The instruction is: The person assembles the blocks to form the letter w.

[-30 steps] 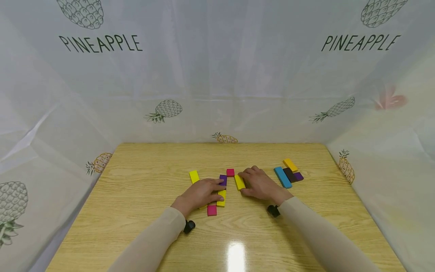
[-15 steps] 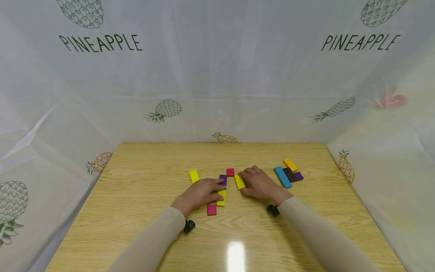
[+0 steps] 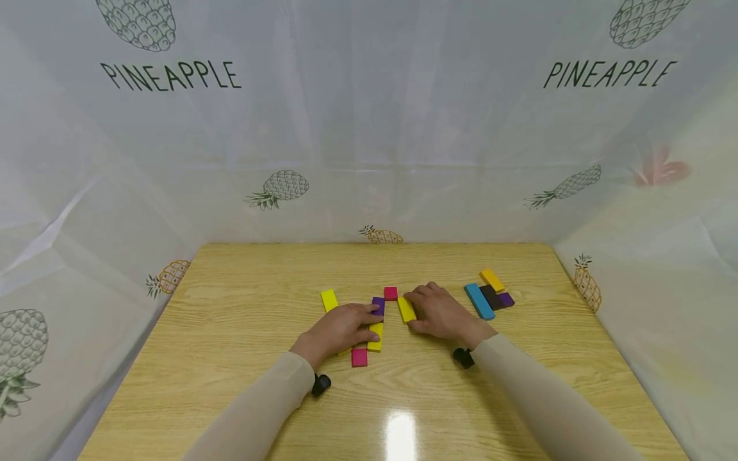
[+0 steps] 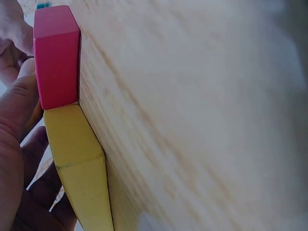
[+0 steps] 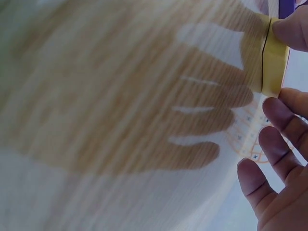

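In the head view my left hand (image 3: 340,328) lies over a group of flat blocks, its fingers stretched out and partly covering them. Its fingertips touch a purple block (image 3: 378,305) and a yellow block (image 3: 376,338) joined end to end. Close by the wrist, a pink block (image 4: 57,62) meets another yellow block (image 4: 79,159) in the left wrist view. My right hand (image 3: 441,312) pinches a separate yellow block (image 3: 406,310) between thumb and index finger at its ends. The other right fingers are spread, holding nothing, in the right wrist view.
A small pink block (image 3: 391,293) sits just beyond both hands. A yellow block (image 3: 330,299) sticks out behind the left hand. On the right lie blue (image 3: 480,301), black (image 3: 492,297), purple (image 3: 506,299) and orange (image 3: 492,279) blocks. A pineapple-print curtain (image 3: 369,128) encloses the table.
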### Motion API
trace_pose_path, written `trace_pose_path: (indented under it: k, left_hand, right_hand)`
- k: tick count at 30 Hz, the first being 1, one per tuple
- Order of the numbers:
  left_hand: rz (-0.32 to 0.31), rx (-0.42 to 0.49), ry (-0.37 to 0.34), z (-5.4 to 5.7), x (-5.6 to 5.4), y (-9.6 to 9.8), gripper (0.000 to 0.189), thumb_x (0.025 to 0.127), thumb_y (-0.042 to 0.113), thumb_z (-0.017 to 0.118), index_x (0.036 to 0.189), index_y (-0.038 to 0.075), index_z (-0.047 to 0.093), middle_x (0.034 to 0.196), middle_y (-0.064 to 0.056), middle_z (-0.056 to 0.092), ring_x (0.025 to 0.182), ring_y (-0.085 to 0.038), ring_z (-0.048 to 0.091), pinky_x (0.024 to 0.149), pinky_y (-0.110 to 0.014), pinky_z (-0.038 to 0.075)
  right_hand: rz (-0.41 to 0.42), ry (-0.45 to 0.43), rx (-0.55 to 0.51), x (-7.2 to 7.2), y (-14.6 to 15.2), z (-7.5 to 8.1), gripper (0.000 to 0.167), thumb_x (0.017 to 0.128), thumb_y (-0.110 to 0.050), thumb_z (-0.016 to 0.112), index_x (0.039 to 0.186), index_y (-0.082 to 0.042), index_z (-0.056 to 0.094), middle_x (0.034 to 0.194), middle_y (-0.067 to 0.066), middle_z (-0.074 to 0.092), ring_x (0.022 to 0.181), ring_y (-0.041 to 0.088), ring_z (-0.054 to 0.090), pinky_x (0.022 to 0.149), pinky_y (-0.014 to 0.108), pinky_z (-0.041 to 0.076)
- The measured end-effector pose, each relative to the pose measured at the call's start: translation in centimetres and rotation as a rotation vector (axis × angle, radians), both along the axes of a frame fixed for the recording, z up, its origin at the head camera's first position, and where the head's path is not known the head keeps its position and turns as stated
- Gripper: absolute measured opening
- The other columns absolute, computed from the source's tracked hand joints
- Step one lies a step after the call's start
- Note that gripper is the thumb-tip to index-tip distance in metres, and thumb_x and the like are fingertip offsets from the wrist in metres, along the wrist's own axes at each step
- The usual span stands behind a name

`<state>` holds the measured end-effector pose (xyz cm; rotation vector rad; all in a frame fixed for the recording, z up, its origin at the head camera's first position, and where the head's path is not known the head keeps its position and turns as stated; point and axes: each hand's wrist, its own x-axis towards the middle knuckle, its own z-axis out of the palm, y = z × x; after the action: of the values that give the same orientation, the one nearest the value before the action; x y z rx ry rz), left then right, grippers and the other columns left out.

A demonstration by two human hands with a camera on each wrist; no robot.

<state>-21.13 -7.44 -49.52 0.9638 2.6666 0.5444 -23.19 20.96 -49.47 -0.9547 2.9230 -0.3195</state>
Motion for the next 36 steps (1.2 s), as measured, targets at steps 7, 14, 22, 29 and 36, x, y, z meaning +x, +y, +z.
trace_pose_path:
  k: [7,14,22,29,36]
  left_hand:
    - [0.003,0.0,0.006,-0.2,-0.1,0.0,0.052,0.105,0.049,0.062,0.151,0.024,0.061,0.166,0.004,0.045,0.153,-0.024,0.044,0.127,-0.043,0.037]
    - [0.01,-0.004,-0.003,-0.2,0.0,0.0,0.052,0.104,0.048,0.063,0.151,0.025,0.061,0.166,0.004,0.045,0.153,-0.025,0.044,0.126,-0.045,0.038]
    - [0.015,-0.003,-0.013,-0.1,0.1,0.0,0.052,0.104,0.048,0.064,0.151,0.026,0.061,0.167,0.005,0.044,0.154,-0.024,0.043,0.127,-0.044,0.037]
    - [0.013,0.003,-0.011,-0.1,0.1,0.1,0.052,0.104,0.046,0.065,0.151,0.025,0.061,0.166,0.004,0.044,0.154,-0.025,0.043,0.126,-0.044,0.037]
    - [0.012,-0.008,-0.001,-0.2,0.1,0.1,0.052,0.104,0.047,0.064,0.151,0.025,0.06,0.166,0.004,0.045,0.153,-0.025,0.043,0.126,-0.045,0.038]
  right_hand:
    - [-0.009,-0.004,0.001,0.1,0.2,-0.1,0.068,0.094,-0.044,0.072,0.149,-0.005,0.057,0.138,0.012,0.066,0.116,0.029,0.057,0.107,0.05,0.051]
    - [-0.048,-0.019,-0.031,0.4,0.5,-0.1,0.072,0.096,-0.05,0.068,0.151,-0.006,0.056,0.144,0.014,0.062,0.123,0.032,0.054,0.11,0.057,0.047]
    - [-0.102,0.077,-0.08,1.0,1.8,0.0,0.063,0.096,-0.044,0.071,0.144,-0.005,0.061,0.138,0.016,0.064,0.123,0.037,0.056,0.108,0.059,0.049]
    - [-0.108,0.177,-0.117,1.2,4.1,-0.1,0.057,0.096,-0.037,0.075,0.138,-0.001,0.064,0.128,0.015,0.067,0.114,0.033,0.058,0.101,0.054,0.052]
    - [-0.152,0.216,-0.082,1.8,6.9,-0.2,0.056,0.095,-0.037,0.076,0.136,-0.001,0.065,0.126,0.016,0.068,0.115,0.037,0.059,0.1,0.06,0.051]
